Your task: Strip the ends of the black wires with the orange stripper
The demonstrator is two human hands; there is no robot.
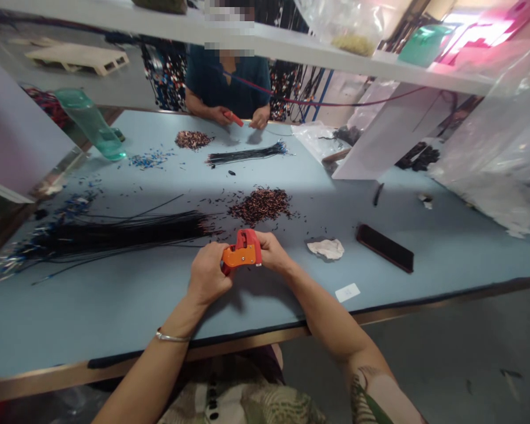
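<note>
An orange and red hand tool, looking like a wire stripper (242, 252), is held above the table. My left hand (208, 274) is closed round its handle end. At the tool's other end, my right hand (271, 250) has its fingers drawn together behind the red head; what they pinch is hidden. Just beyond lies a heap of small dark and copper-coloured clippings (262, 206). To the left stretches a thick bundle of black wires (128, 234) with blue and white tips at its far left end.
Across the table (269, 306), a person (227, 85) holds a red tool near another wire bundle (247, 154) and clippings (193, 139). A green bottle (90, 123) stands at left. At right are crumpled white material (327, 248), a phone (385, 247), a white label (347, 292) and a panel (380, 138).
</note>
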